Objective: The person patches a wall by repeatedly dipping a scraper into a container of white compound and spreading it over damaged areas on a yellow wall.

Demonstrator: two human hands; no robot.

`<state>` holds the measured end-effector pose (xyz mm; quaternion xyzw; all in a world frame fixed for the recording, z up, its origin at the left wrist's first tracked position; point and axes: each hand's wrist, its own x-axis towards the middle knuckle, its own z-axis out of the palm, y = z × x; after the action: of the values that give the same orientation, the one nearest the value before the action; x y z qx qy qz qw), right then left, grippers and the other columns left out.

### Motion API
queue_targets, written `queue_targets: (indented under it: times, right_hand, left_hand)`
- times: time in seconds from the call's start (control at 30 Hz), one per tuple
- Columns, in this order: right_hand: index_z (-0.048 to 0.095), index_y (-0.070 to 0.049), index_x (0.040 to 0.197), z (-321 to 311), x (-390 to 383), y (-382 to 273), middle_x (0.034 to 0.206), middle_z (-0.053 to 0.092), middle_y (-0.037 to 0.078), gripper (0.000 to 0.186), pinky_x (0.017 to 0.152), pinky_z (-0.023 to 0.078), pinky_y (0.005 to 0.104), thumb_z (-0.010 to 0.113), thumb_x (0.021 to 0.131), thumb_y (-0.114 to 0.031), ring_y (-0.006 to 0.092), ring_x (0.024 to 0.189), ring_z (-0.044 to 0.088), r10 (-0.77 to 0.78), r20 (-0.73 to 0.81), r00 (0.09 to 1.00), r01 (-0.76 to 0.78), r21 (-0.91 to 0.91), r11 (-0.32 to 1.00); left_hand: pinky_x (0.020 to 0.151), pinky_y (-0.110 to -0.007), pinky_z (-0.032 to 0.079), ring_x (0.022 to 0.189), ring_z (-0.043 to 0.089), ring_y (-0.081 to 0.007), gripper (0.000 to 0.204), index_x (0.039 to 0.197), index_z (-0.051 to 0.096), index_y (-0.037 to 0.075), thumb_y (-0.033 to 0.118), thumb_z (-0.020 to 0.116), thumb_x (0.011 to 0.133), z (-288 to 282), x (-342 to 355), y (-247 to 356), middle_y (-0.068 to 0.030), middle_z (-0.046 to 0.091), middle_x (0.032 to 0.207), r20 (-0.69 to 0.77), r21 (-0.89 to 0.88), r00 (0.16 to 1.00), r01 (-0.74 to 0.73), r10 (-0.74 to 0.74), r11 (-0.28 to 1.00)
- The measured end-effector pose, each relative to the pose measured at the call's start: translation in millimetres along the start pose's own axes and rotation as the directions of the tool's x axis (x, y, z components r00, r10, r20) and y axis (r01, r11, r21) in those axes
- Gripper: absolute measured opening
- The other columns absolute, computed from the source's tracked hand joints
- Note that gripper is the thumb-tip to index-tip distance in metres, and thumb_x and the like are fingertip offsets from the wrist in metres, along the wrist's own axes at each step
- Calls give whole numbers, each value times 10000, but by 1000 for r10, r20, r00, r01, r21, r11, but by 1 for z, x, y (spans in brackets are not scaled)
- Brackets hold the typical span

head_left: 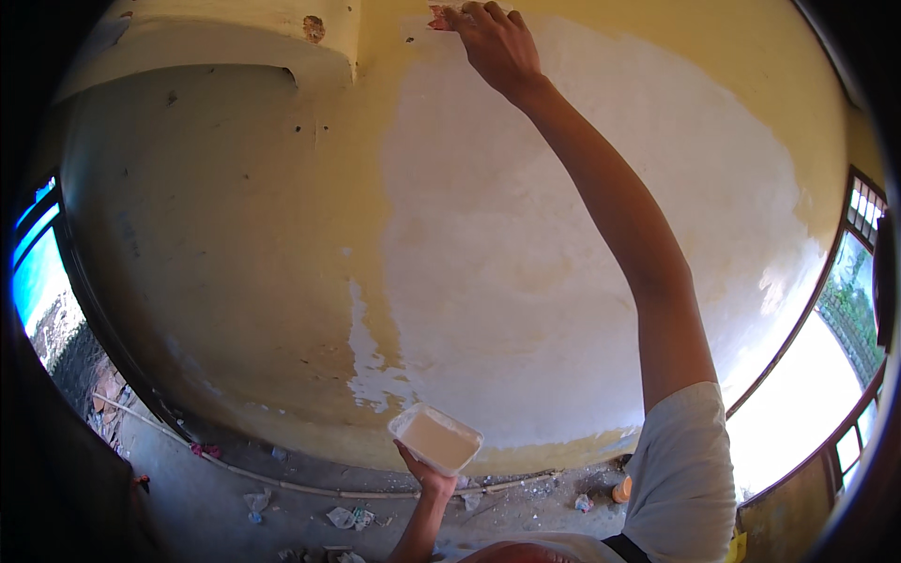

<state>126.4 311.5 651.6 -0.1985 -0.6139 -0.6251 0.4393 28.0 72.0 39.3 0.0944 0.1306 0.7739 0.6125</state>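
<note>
My left hand [430,477] holds a white rectangular plastic tub [436,439] from beneath, at the lower middle. Off-white paint or filler lies inside the tub. High at the top edge, my right hand [495,45] reaches up against the wall with bent fingers, gripping a reddish tool [441,17]. The picture's edge cuts off much of this tool, so its kind cannot be made out. A broad whitish coat [526,244] covers the wall's middle and right. Bare yellow wall [263,235] shows on the left, with a ragged white patch [368,361] low down.
A long thin pole [310,488] lies on the floor along the wall's foot. Plastic scraps [349,517] litter the floor, and an orange container [621,490] stands at the right. A ledge [216,47] juts out at upper left. Bright openings [798,385] flank both sides.
</note>
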Motion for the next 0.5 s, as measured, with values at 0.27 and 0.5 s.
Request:
queue_targets:
  times: [0.27,0.5]
  right_hand:
    - [643,-94,1328,0,-103,-74,1201,619,76,462,847,515,439,620,869,-54,244,1075,599,-119,172,978,102,101,990]
    - [702,-38,1122,-141,-237,-187,954,685,96,215,661,548,394,693,909,-6,262,787,656,112,479,871,-465,727,506]
  left_hand:
    - [1141,-466,409,1354,505,-228,715,1512,442,232,733,357,1008,-15,1,3,22,520,1461,5,2,1000,-14,14,1000]
    - [1119,-501,445,1346,531,-253,705,1514,448,234,722,351,1013,-10,-4,11,6,551,1448,-4,15,1000,-1,1,1000]
